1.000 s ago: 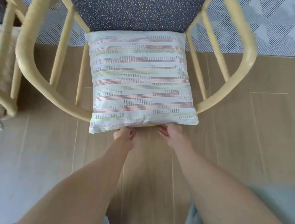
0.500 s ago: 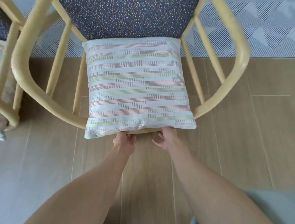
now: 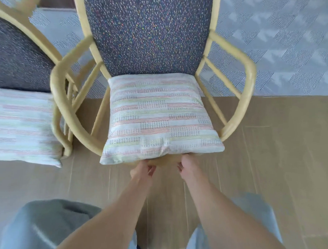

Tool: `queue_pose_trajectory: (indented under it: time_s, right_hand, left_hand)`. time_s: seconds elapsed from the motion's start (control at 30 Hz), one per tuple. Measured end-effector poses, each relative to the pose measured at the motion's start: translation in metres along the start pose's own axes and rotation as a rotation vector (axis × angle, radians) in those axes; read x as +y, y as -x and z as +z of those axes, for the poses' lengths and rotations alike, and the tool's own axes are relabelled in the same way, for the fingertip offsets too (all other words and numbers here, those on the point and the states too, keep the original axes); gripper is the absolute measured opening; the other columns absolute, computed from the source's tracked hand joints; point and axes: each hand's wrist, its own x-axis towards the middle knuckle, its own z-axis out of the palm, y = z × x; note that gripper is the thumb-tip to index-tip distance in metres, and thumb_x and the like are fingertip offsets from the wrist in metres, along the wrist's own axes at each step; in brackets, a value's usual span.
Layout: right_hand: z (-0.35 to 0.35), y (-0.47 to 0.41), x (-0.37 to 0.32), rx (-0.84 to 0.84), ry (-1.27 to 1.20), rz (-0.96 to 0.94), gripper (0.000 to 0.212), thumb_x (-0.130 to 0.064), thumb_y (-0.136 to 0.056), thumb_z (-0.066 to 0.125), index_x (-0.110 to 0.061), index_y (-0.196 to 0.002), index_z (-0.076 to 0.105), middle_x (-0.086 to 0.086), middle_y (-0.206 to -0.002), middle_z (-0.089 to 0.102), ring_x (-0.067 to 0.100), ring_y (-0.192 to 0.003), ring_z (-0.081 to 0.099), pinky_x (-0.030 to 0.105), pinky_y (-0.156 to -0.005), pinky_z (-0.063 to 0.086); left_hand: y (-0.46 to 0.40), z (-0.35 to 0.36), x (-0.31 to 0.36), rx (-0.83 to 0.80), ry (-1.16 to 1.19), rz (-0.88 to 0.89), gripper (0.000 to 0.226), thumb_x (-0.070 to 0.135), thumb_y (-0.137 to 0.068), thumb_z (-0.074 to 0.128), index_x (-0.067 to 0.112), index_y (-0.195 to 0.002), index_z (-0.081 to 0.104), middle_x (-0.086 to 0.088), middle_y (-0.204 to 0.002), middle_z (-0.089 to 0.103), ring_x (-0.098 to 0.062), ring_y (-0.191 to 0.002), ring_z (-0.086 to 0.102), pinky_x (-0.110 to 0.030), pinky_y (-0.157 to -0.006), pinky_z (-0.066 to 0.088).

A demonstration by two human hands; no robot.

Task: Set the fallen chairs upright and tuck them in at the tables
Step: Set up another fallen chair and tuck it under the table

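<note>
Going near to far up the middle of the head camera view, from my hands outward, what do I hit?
Left hand and right hand gripping the chair's front edge → striped cushion → speckled dark backrest. Patterned rug shows behind the chair.

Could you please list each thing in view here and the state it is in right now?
Middle chair: upright, front seat rail held by both hands.
Striped cushion: lying flat on the seat, front edge overhanging.
Left hand: grip curled on the front rail.
Right hand: grip curled on the front rail under the cushion.
Second chair: upright at the left, blurred.
Its cushion: flat on that seat.
</note>
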Motion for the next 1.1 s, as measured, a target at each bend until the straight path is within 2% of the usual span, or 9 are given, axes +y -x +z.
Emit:
queue_pose_trajectory:
  time_s: [0.13, 0.27, 0.4, 0.5, 0.67, 0.8, 0.9, 1.03, 1.1]
  right_hand:
    - [-0.010, 0.098, -0.030, 0.112, -0.020, 0.016, 0.025, -0.011, -0.098, 0.057, -0.006, -0.123, 0.059, 0.006, -0.086, 0.056, 0.020, -0.078, 0.053, 0.032, -0.072, 0.050]
    - [-0.008, 0.189, -0.072, 0.161, -0.046, -0.025, 0.033, -0.012, -0.096, 0.057, -0.006, -0.129, 0.056, 0.005, -0.087, 0.053, 0.020, -0.077, 0.056, 0.033, -0.076, 0.055]
    - [0.002, 0.260, -0.127, 0.188, -0.065, -0.083, 0.035, -0.015, -0.093, 0.064, -0.003, -0.125, 0.057, 0.009, -0.087, 0.053, 0.021, -0.072, 0.054, 0.031, -0.070, 0.051]
    - [0.019, 0.294, -0.168, 0.171, -0.056, -0.074, 0.036, -0.015, -0.089, 0.072, -0.003, -0.120, 0.057, 0.011, -0.090, 0.056, 0.026, -0.082, 0.058, 0.032, -0.071, 0.054]
    - [0.056, 0.314, -0.238, 0.142, -0.039, -0.123, 0.042, -0.018, -0.086, 0.078, -0.004, -0.121, 0.058, 0.014, -0.116, 0.061, 0.027, -0.100, 0.063, 0.030, -0.071, 0.056]
    - [0.076, 0.316, -0.296, 0.092, 0.048, -0.165, 0.033, -0.022, -0.089, 0.076, -0.007, -0.113, 0.058, 0.012, -0.108, 0.065, 0.022, -0.083, 0.066, 0.030, -0.059, 0.057]
    - [0.091, 0.318, -0.336, 0.039, 0.045, -0.188, 0.032, -0.021, -0.088, 0.078, -0.008, -0.109, 0.058, 0.012, -0.098, 0.067, 0.020, -0.073, 0.066, 0.029, -0.047, 0.052]
    - [0.123, 0.314, -0.398, 0.016, 0.078, -0.241, 0.034, -0.025, -0.087, 0.078, -0.004, -0.106, 0.058, 0.014, -0.096, 0.068, 0.024, -0.078, 0.070, 0.030, -0.054, 0.057]
    - [0.140, 0.307, -0.426, 0.025, 0.071, -0.264, 0.032, -0.027, -0.087, 0.079, -0.005, -0.100, 0.059, 0.014, -0.099, 0.070, 0.024, -0.080, 0.072, 0.028, -0.052, 0.057]
  left_hand:
    - [0.099, -0.022, 0.038, 0.029, -0.071, 0.004, 0.036, 0.006, -0.078, 0.082, 0.000, -0.109, 0.065, -0.007, -0.079, 0.065, -0.014, -0.063, 0.065, -0.021, -0.055, 0.056]
    - [0.189, -0.025, 0.087, 0.009, -0.031, 0.029, 0.055, 0.005, -0.074, 0.086, -0.003, -0.122, 0.060, -0.010, -0.076, 0.067, -0.014, -0.066, 0.069, -0.027, -0.072, 0.061]
    - [0.259, -0.005, 0.141, -0.051, -0.035, 0.032, 0.049, 0.003, -0.071, 0.088, -0.005, -0.114, 0.064, -0.018, -0.078, 0.071, -0.024, -0.071, 0.072, -0.030, -0.048, 0.060]
    - [0.289, 0.015, 0.188, -0.071, -0.097, 0.056, 0.045, 0.003, -0.073, 0.086, -0.007, -0.112, 0.064, -0.019, -0.080, 0.071, -0.025, -0.064, 0.072, -0.042, -0.065, 0.064]
    - [0.309, 0.061, 0.258, -0.160, -0.180, 0.089, 0.038, -0.003, -0.075, 0.083, -0.006, -0.107, 0.064, -0.024, -0.092, 0.072, -0.033, -0.072, 0.074, -0.048, -0.058, 0.062]
    - [0.313, 0.101, 0.301, -0.191, -0.272, 0.117, 0.038, 0.008, -0.070, 0.089, 0.000, -0.099, 0.066, -0.019, -0.087, 0.075, -0.031, -0.059, 0.074, -0.040, -0.066, 0.064]
    - [0.317, 0.132, 0.333, -0.238, -0.313, 0.153, 0.033, 0.011, -0.074, 0.087, 0.002, -0.096, 0.065, -0.018, -0.085, 0.075, -0.030, -0.057, 0.074, -0.035, -0.056, 0.062]
    - [0.320, 0.185, 0.381, -0.224, -0.373, 0.231, 0.029, 0.017, -0.077, 0.085, 0.009, -0.090, 0.060, -0.016, -0.089, 0.072, -0.030, -0.056, 0.074, -0.039, -0.071, 0.064]
    - [0.322, 0.211, 0.404, -0.234, -0.394, 0.221, 0.030, 0.019, -0.077, 0.084, 0.010, -0.092, 0.059, -0.014, -0.091, 0.073, -0.030, -0.057, 0.074, -0.040, -0.052, 0.062]
